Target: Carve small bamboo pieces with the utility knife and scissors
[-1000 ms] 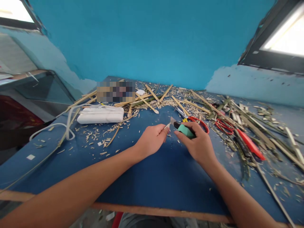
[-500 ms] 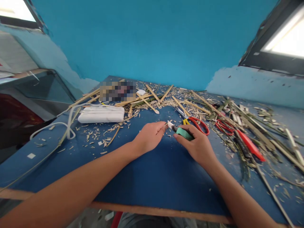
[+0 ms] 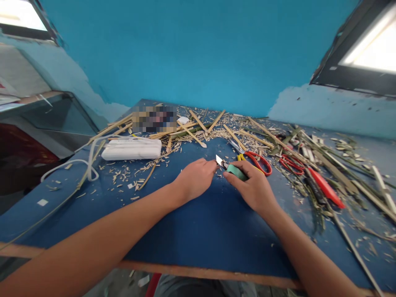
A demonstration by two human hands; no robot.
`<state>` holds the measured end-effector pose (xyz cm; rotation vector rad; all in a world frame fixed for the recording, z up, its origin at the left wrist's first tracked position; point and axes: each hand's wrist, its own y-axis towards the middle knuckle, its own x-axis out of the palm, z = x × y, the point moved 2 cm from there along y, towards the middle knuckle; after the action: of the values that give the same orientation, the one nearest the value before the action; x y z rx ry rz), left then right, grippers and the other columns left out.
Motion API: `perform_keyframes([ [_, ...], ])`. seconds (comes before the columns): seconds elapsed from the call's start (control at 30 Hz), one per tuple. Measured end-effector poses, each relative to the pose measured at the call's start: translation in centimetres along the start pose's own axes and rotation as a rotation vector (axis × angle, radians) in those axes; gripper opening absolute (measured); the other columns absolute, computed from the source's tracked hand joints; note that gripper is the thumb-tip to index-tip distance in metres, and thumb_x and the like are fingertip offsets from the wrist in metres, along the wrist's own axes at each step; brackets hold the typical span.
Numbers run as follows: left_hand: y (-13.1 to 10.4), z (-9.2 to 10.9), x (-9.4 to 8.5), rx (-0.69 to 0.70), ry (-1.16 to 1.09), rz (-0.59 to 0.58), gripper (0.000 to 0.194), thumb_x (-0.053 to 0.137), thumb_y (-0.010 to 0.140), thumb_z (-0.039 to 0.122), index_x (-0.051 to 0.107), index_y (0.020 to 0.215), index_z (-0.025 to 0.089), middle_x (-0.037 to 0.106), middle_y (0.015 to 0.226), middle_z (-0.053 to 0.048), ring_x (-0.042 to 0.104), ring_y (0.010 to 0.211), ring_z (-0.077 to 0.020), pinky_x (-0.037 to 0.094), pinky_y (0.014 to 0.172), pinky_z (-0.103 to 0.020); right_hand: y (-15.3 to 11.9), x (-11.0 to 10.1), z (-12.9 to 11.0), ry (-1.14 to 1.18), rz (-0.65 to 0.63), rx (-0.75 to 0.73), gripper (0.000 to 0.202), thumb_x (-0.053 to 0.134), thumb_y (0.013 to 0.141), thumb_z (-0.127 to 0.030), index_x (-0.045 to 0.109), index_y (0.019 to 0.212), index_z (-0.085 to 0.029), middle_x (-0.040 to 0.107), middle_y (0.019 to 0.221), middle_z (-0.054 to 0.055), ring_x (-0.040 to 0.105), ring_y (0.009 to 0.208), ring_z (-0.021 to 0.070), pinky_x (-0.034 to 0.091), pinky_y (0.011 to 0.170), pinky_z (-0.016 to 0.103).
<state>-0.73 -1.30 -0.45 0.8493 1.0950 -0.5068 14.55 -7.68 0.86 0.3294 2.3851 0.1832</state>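
Note:
My right hand is closed around the green grip of a utility knife, its blade pointing up and left. The bright blade shows right beside the fingertips of my left hand. That left hand is pinched shut on a thin bamboo stick, mostly hidden by the fingers now. Both hands are over the middle of the blue table. Just beyond my right hand lie red-handled scissors and a yellow-handled tool, partly covered by that hand.
A white power strip with its white cable sits at the left. Bamboo strips and shavings cover the back. More strips are heaped at the right around a red-handled tool and red-handled scissors. The blue wall stands behind.
The knife blade has tilted, its flat side now catching the light, and shifted slightly left with my right hand. My left fingers have turned over, hiding the stick that showed before.

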Motion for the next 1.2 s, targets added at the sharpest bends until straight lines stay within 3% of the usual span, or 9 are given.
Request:
perform_keyframes([
  [0.27,-0.2,0.9,-1.1,-0.255,-0.501,-0.048,0.039,0.03,0.092,0.039,0.047,0.065,0.017,0.05,0.057,0.001,0.046,0.054,-0.0111,0.03,0.054,-0.024,0.0,0.1,-0.1,-0.049,0.137,-0.01,0.034,0.063,0.068,-0.046,0.059,0.092,-0.022,0.065,0.081,0.003,0.057,0.07,0.0191,0.043,0.063,0.03],
  [0.4,0.0,0.7,-0.8,-0.378,-0.922,-0.065,0.037,0.034,0.089,0.045,0.051,0.072,0.016,0.048,0.055,0.003,0.042,0.052,-0.0091,0.032,0.054,-0.022,0.1,-0.5,0.1,-0.001,0.225,-0.015,0.036,0.063,0.069,-0.048,0.06,0.092,-0.021,0.064,0.08,0.003,0.055,0.069,0.0173,0.043,0.063,0.029],
  [0.6,0.4,0.7,-0.2,-0.407,-1.435,-0.109,0.035,0.045,0.084,0.049,0.05,0.078,0.015,0.045,0.055,0.004,0.04,0.052,-0.0077,0.031,0.053,-0.022,-0.3,-0.9,-0.3,0.078,0.12,-0.069,0.031,0.063,0.07,-0.044,0.061,0.089,-0.02,0.062,0.076,0.002,0.054,0.065,0.0151,0.043,0.061,0.028],
  [0.87,0.1,0.9,-0.4,-0.398,-1.644,-0.194,0.032,0.048,0.084,0.045,0.05,0.077,0.015,0.043,0.052,0.004,0.039,0.051,-0.0079,0.032,0.054,-0.022,-0.5,-1.3,-0.6,0.083,0.038,-0.07,0.031,0.063,0.071,-0.044,0.065,0.091,-0.02,0.066,0.08,0.003,0.057,0.069,0.0167,0.046,0.064,0.029],
  [1.03,-0.2,0.6,-0.9,-0.361,-1.696,-0.32,0.029,0.049,0.085,0.041,0.051,0.076,0.014,0.042,0.051,0.004,0.038,0.05,-0.0075,0.031,0.054,-0.023,-0.3,-1.4,-0.1,0.075,0.015,-0.111,0.03,0.062,0.073,-0.043,0.068,0.093,-0.022,0.068,0.094,0.005,0.062,0.086,0.0219,0.047,0.075,0.032],
  [1.2,-0.3,0.4,-1.2,-0.347,-1.675,-0.439,0.029,0.052,0.083,0.041,0.052,0.073,0.014,0.038,0.048,0.005,0.034,0.047,-0.0073,0.03,0.053,-0.024,-0.5,-1.5,-0.1,0.046,-0.039,-0.128,0.029,0.059,0.074,-0.042,0.068,0.093,-0.022,0.069,0.093,0.004,0.062,0.086,0.0217,0.047,0.075,0.032],
])
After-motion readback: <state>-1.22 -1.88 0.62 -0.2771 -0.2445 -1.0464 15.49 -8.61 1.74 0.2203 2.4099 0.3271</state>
